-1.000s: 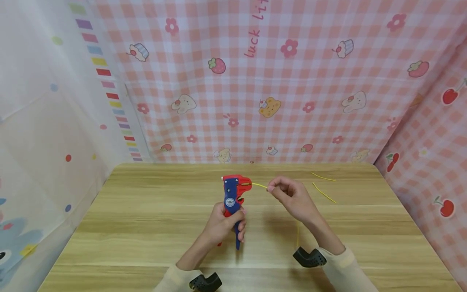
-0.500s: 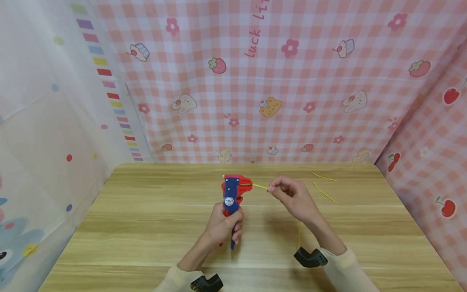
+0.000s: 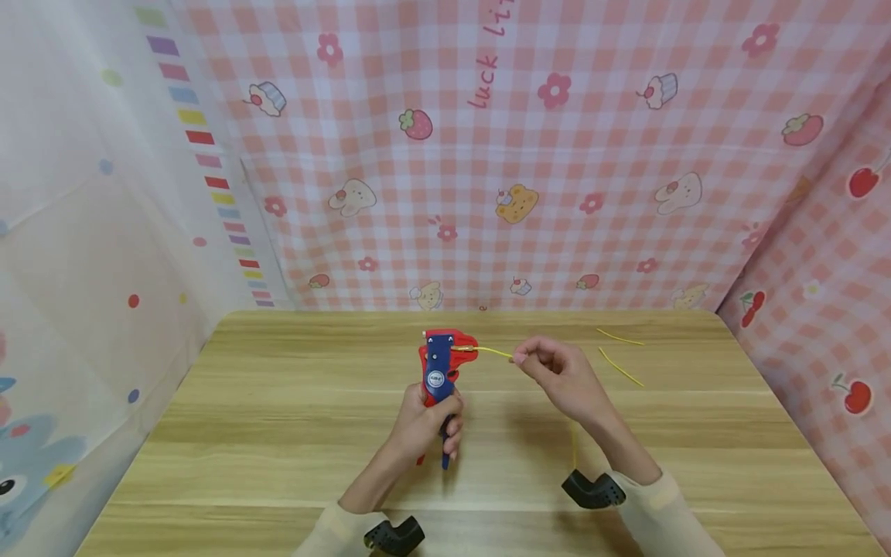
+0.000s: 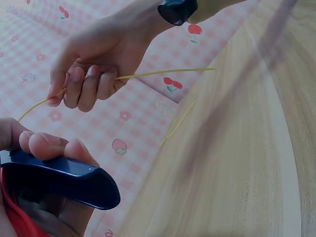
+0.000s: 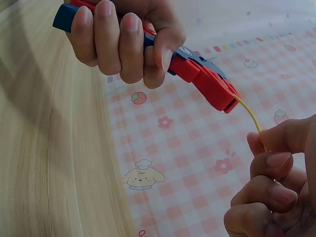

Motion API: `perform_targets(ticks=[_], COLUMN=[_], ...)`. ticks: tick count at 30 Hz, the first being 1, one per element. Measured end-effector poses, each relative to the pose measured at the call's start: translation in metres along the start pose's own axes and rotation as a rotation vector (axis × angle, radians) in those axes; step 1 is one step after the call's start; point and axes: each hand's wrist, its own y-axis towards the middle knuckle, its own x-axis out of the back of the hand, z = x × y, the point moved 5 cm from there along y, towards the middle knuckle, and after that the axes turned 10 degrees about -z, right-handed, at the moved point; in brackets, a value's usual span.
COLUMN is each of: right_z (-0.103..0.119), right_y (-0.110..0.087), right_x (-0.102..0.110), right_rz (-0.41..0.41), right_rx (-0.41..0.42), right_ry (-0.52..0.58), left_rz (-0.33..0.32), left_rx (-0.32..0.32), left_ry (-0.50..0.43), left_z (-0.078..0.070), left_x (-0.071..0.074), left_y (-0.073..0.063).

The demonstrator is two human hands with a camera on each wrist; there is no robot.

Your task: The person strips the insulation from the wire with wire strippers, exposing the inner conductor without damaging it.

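My left hand (image 3: 421,422) grips the handles of a red and blue wire stripper (image 3: 436,360), held upright above the table. A yellow wire (image 3: 494,352) runs from the mouth of the stripper's red head to my right hand (image 3: 562,381), which pinches it between thumb and forefinger. The right wrist view shows the wire (image 5: 253,114) bending where it enters the red nose (image 5: 222,93). In the left wrist view, the wire's free length (image 4: 168,72) trails out behind the right hand's curled fingers. The wire's end inside the stripper is hidden in the wrist views.
Two short yellow wires (image 3: 621,367) lie on the wooden table (image 3: 278,433) to the right, beyond the right hand. A pink checked cloth (image 3: 445,155) hangs behind the table's far edge. Black wrist cameras (image 3: 594,490) sit at both sleeves.
The left hand has squeezed the stripper's handles closer together, and the tool has shifted slightly up and left. The right hand keeps its pinch on the wire, almost still.
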Motion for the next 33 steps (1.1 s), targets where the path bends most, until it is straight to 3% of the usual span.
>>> perform_targets(ticks=[16, 33], right_z=[-0.0017, -0.0020], right_y=[0.0011, 0.0014], right_x=[0.0030, 0.0062], right_rz=[-0.004, -0.016], right_rx=[-0.002, -0.031], right_ry=[0.010, 0.004], left_rz=[0.006, -0.029], left_rx=[-0.001, 0.008], left_ry=[-0.036, -0.027], left_z=[-0.0033, -0.0041], left_x=[-0.0002, 0.0024], left_y=[-0.0018, -0.0025])
